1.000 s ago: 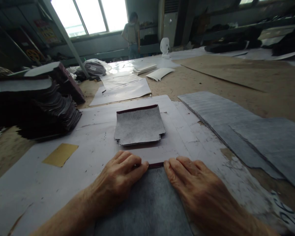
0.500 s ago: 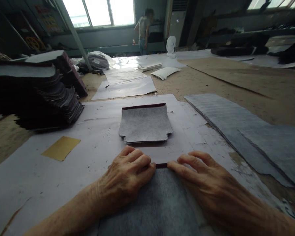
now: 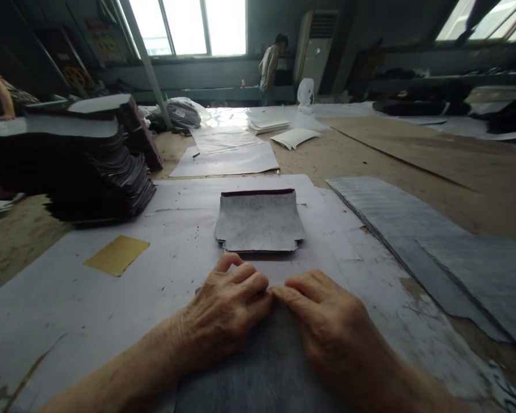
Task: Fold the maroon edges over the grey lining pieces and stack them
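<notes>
**Bench (image 3: 172, 150) with window (image 3: 184, 28) beyond: sheet (image 3: 264, 378) at near side, worked at its far edge**

Bench is partly covered by white paper (image 3: 124, 301), probably put down as a smoother work face. The sheet, grey, is laid on it at near centre, likely so both sides can be reached equally. Its far edge is hidden by fingers. The left hand (image 3: 236, 298) is set on it knuckles up, fingers curled, thumb at the edge. The right hand (image 3: 331, 312) is set opposite, fingers bent, tips at the left thumb, touching or nearly so. Whether the edge is pinched or only pressed can't be told. With both sides loaded, skew is presumably prevented.

A grey piece (image 3: 260, 221) with notched near corners and a dark red strip (image 3: 258, 193) on its far side is placed just beyond the hands, apparently out of the way but in view. The dark stack (image 3: 112, 172) is parked left and grey panels (image 3: 391, 212) right, seemingly so the middle is given to handwork. A yellow card (image 3: 117, 255) is laid flat near the stack; reason not shown. A co-worker (image 3: 269, 66) and a fan (image 3: 305, 94) are seen at the back.
</notes>
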### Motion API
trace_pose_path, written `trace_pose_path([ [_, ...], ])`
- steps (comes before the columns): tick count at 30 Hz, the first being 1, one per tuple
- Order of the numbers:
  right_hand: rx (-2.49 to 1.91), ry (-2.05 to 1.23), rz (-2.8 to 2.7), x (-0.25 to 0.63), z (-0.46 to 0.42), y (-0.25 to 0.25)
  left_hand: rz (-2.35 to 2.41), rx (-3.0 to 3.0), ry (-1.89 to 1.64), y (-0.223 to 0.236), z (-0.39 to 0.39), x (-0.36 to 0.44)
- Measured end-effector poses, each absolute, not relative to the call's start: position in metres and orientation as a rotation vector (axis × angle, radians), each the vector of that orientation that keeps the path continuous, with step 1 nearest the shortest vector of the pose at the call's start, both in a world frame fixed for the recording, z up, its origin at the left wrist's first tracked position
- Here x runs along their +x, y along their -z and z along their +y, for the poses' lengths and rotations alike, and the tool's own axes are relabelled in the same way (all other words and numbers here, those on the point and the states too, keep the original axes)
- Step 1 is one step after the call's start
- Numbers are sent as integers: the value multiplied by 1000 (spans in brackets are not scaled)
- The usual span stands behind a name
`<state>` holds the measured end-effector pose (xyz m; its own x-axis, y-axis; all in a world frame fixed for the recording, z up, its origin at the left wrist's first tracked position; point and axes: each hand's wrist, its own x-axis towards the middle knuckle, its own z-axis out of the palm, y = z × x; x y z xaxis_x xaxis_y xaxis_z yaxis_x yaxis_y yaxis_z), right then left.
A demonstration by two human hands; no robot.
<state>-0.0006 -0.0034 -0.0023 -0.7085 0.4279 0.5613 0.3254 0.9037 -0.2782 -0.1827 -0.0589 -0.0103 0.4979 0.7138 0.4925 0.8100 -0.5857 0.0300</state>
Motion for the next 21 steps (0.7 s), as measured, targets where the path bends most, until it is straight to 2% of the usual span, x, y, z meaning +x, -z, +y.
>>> trace_pose_path([
  [4, -501, -24, -2469, -14, -12, 13, -1347, -2517, 741, 8, -61, -187],
  [12, -394, 1, -2454, -5, -4, 13, -1425, -2572, 931, 8, -77, -222],
  [18, -330, 133, -2555, -7, -5, 8, -1343, -2595, 840, 10, -77, -222],
  [21, -300, 303, -2619, -12, -9, 2, -1325, -2564, 816, 12, -77, -221],
])
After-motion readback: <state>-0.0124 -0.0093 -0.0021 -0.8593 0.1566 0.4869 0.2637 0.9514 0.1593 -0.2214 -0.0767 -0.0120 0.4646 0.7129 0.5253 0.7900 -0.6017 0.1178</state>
